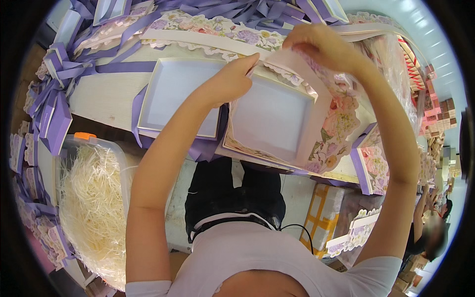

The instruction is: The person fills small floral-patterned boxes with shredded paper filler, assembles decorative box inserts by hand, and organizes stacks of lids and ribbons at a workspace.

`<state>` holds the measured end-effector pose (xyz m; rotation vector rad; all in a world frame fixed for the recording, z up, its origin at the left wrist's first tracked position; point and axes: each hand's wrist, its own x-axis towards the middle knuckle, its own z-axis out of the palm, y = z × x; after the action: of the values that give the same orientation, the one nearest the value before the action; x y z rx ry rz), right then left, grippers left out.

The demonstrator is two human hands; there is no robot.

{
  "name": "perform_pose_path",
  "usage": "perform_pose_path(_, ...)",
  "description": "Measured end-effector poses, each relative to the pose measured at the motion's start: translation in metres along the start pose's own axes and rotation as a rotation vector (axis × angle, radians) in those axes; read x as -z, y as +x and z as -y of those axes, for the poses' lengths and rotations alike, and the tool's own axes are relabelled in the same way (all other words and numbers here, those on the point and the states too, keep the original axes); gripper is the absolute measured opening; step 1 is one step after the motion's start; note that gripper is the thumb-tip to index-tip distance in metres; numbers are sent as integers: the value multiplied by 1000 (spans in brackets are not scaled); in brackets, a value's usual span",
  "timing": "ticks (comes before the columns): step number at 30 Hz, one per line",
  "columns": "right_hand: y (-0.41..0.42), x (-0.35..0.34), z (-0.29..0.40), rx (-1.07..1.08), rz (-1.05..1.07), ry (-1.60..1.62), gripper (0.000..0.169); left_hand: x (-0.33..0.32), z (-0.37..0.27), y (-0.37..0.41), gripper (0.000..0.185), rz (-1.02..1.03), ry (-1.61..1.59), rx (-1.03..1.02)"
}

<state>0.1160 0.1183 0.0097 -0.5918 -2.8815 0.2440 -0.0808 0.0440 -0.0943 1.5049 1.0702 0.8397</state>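
Note:
A purple-sided gift box with a pale blue-white inside (272, 115) lies before me near the table's front edge. A scalloped floral paper trim (334, 122) stands along its right side and lines its front wall. My right hand (319, 48) is above the box's back right, its curled fingers gripping a raised, blurred part of the trim. At the back left corner, my left hand (235, 80) appears to pinch the trim between thumb and forefinger; its other fingers are folded. Another shallow box (182, 96) sits to the left, partly behind my left forearm.
More floral trims (215, 31) and heaped purple ribbons (241, 11) lie at the table's back. Below left is a clear plastic bin (124, 167) of cream shredded paper filler (94, 196). A yellow-taped parcel (324, 215) rests low right. Another person (432, 234) is at far right.

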Motion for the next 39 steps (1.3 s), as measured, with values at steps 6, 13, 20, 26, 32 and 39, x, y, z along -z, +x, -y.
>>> perform_pose_path(6, 10, 0, -14, -5, 68, 246, 15, 5, -7, -6, 59, -70, -118, 32)
perform_pose_path(13, 15, -19, -17, -177, 395, 380, 16, -2, -14, -9, 51, -15, -256, 116)
perform_pose_path(20, 13, -17, -7, -145, 298, 424, 15, -4, -7, -15, 55, -107, -9, -39)
perform_pose_path(26, -29, -12, -26, -384, 97, 420, 14, -29, -26, -118, 47, -619, 360, -472)
perform_pose_path(32, -41, -11, -27, -608, 196, 419, 27, -124, 45, -180, 32, -297, 927, -1102)
perform_pose_path(39, -60, -15, 6, -403, 347, 234, 46, -158, 63, -158, 24, -406, 589, -704)
